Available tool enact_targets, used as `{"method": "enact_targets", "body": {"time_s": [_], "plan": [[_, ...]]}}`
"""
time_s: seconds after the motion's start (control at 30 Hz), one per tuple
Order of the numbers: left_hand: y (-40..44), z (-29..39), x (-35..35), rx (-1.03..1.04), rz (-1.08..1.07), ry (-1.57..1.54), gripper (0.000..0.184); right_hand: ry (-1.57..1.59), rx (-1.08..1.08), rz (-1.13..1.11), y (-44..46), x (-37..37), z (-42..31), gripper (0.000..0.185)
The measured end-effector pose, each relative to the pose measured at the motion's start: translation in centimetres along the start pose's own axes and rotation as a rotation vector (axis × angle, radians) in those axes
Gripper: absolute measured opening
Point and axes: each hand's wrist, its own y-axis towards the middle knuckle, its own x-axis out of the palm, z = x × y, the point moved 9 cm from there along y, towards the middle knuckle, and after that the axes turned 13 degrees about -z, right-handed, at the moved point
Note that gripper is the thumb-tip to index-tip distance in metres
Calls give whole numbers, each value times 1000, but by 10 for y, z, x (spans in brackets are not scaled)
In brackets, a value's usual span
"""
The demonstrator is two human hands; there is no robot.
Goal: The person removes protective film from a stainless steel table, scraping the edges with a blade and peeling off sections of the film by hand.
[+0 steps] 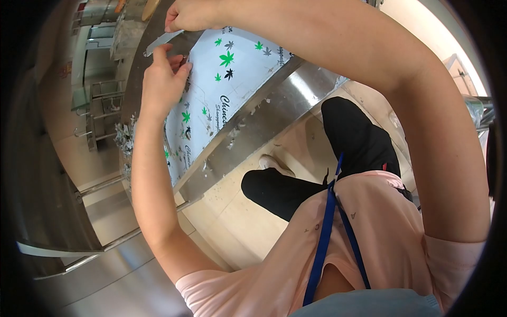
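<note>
In the head view, my left hand (pixel 162 87) is over the bench (pixel 259 124), its fingers bent and partly open, with a gap between the thumb and the forefinger. The forefinger's tip is at the lower edge of a grey strip (pixel 158 43), and I see no firm grip on it; whether the tip presses on it I cannot tell. My right hand (pixel 194 15) is at the top of the view, its fingertips drawn together just above the strip; whether they pinch it I cannot tell, since the fingers hide that spot. The strip lies at a slant between my two hands, beside the far end of a white film (pixel 214 87). The film covers much of the metal bench and is printed with green and dark leaves and black lettering. Small scraps (pixel 232 136) stick to the bench's near side, and a heap of shreds (pixel 125 138) sits at its left edge, near my left forearm. Further left is a metal rack (pixel 100 116). Below the bench are the pale tiled floor (pixel 214 211), my black trousers (pixel 364 137) and a light shoe (pixel 274 165). A blue lanyard (pixel 321 240) hangs down over my pink shirt (pixel 285 248).
</note>
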Motion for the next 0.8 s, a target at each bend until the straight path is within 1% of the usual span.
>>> {"method": "enact_targets", "body": {"time_s": [0.03, 0.13, 0.17, 0.27, 0.37, 0.47, 0.57, 0.67, 0.77, 0.8], "plan": [[-1, 5, 1, 12, 31, 143, 40, -1, 3, -2, 0, 0, 0, 10], [-2, 25, 8, -61, 15, 430, 35, -35, 5, -6, 1, 0, -1, 10], [-1, 26, 10, -96, 35, 501, 30, -51, 5, -6, 0, 0, -1, 10], [2, 26, 7, -127, 48, 516, 30, -31, 27, 9, 1, 0, 1, 10], [2, 22, -3, -63, 43, 309, 31, -15, -2, 8, 2, 0, 0, 10], [3, 15, -6, -63, 40, 215, 32, -9, 3, 12, 1, 0, 0, 11], [4, 13, -9, -106, 15, 151, 33, -45, -26, 16, 3, 0, -3, 11], [5, 15, -11, -85, -2, 84, 34, -130, -38, 0, 3, 2, -10, 11], [10, -2, -9, -91, -47, -67, 35, -489, 6, 66, -5, -3, -27, 12], [12, -9, -8, -101, -57, -175, 35, -578, 42, 68, -7, -6, -29, 13]]}}
